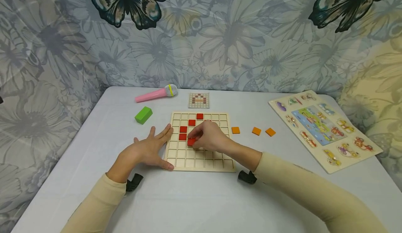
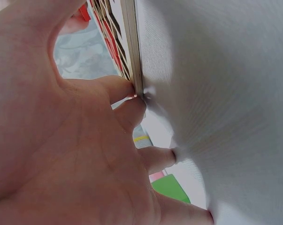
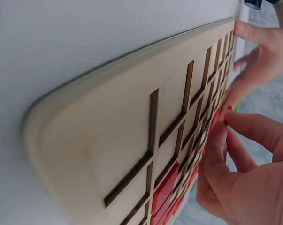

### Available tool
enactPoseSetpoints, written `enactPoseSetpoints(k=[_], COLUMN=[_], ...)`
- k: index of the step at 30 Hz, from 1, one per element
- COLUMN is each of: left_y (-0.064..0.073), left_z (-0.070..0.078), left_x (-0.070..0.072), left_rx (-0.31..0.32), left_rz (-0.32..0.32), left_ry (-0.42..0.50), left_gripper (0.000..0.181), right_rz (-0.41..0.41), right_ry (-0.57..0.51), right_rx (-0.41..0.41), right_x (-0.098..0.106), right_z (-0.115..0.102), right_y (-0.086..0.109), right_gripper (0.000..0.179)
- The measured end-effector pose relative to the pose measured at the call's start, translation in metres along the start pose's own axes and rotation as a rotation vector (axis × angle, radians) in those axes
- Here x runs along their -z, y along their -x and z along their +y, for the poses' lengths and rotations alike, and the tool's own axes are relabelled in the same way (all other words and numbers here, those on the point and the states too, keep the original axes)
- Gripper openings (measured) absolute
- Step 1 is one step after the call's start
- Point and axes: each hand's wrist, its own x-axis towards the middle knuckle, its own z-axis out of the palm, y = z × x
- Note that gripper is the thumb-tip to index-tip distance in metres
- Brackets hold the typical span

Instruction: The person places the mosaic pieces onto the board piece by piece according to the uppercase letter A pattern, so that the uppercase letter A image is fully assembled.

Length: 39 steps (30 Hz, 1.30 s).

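Note:
A wooden grid board [image 1: 201, 165] lies on the white table, with several red square tiles [image 1: 183, 129] in its cells. Over the middle of the board, my right hand [image 1: 211, 137] pinches a small red tile between thumb and forefinger; its edge shows in the right wrist view. Another red tile [image 1: 191, 142] shows just under those fingertips. More red tiles [image 3: 164, 187] sit in cells that my right hand covers in the head view. My left hand [image 1: 150, 150] rests with fingers spread at the board's left side, thumb at the near corner and fingertips at the left edge.
Three orange tiles [image 1: 256, 131] lie right of the board. Behind it is a small pattern card [image 1: 199, 100]. A pink toy microphone [image 1: 156, 93] and a green block [image 1: 143, 115] lie at the back left. A picture puzzle board [image 1: 326, 131] lies at the right.

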Motion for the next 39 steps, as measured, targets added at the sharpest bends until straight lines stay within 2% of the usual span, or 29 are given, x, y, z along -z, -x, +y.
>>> enactPoseSetpoints(k=[16,26,39], left_y=[0.001,0.001,0.001], left_z=[0.000,0.001,0.000], left_x=[0.000,0.001,0.001], left_rx=[0.002,0.001,-0.007], left_rz=[-0.010,-0.013,-0.004], left_ry=[-0.002,-0.005,-0.011], left_gripper=[0.134,0.133,0.133], right_rz=[-0.058,-0.060,-0.065], right_ry=[0.107,0.148,0.130], right_rx=[0.040,0.080,0.079], right_x=[-0.015,-0.020,-0.018], right_z=[-0.012,-0.016,-0.017], right_y=[-0.013,-0.018,-0.016], right_gripper=[0.026,0.025,0.021])
